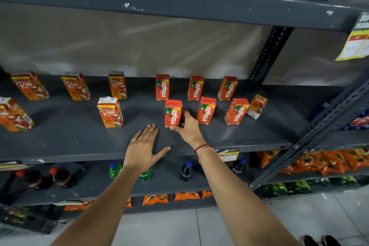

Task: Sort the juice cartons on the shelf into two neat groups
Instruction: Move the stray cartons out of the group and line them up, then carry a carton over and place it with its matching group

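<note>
The front Maaza carton is held by the right hand; the left hand is laid flat, fingers spread, holding nothing. It should be slid upright into line, and the stray Real carton fetched leftward.

Upright orange juice cartons on shelf

grey shelf — juice cartons upright

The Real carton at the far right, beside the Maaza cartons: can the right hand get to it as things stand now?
Probably yes. The right hand grips the front-left Maaza carton, so it must let go first. The stray Real carton stands at the group's right edge, with open shelf in front.
</note>
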